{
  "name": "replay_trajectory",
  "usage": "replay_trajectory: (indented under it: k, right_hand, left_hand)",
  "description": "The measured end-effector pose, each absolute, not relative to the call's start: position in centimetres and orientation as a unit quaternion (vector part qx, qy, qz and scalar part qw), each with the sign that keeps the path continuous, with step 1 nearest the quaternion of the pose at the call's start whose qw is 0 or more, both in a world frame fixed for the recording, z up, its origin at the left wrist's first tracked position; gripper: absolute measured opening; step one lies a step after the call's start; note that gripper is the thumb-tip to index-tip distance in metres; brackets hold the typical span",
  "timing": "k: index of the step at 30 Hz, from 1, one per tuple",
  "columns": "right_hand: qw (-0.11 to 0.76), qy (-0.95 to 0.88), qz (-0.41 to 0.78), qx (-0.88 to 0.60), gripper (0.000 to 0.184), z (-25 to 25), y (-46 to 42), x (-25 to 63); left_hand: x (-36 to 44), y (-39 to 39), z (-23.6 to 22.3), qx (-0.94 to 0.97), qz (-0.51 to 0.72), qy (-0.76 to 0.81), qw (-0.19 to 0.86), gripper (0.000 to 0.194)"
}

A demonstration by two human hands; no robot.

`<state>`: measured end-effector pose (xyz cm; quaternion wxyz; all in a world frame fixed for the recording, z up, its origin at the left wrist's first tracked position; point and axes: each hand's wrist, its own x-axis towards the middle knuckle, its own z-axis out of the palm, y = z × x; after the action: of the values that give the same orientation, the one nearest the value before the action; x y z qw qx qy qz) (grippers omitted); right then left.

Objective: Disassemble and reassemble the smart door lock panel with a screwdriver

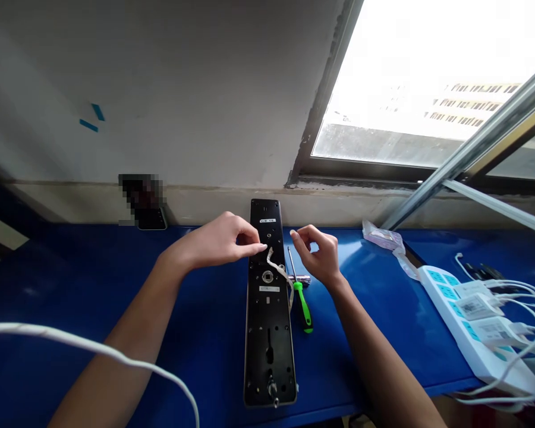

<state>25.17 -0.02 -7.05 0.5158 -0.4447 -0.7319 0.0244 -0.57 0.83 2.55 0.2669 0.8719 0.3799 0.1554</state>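
Note:
A long black panel (267,309), which looks like the back of a door lock, lies lengthwise on the blue table, with holes, labels and a metal spindle at its near end. My left hand (232,241) is over its upper left part, thumb and fingertips closed in a pinch beside the end of a white wrapped cable (279,266). Whatever is in that pinch is too small to make out. To the right of the panel, my right hand (318,252) is raised with fingers curled and closed; its contents are hidden. Below it lies a green-handled screwdriver (303,306).
Small cylinders (304,279) lie beneath the screwdriver shaft. A white power strip (446,315) with plugs and cables stands at right, near a plastic packet (383,236). A blurred dark device (147,205) leans on the wall. A white cord (71,340) crosses above my left forearm.

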Motion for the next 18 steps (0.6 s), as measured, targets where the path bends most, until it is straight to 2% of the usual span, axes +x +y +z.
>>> replay_trajectory:
  k: [4, 18]
  right_hand:
    - [0.500, -0.744, 0.013, -0.442, 0.026, -9.1, -0.4, 26.2]
    - [0.457, -0.777, -0.005, -0.434, 0.034, -9.4, -1.0, 25.6]
  left_hand:
    - [-1.1, 1.4, 2.2, 0.864, 0.124, 0.405, 0.271, 0.037]
    - [-1.6, 2.4, 1.3, 0.874, 0.087, 0.389, 0.276, 0.029]
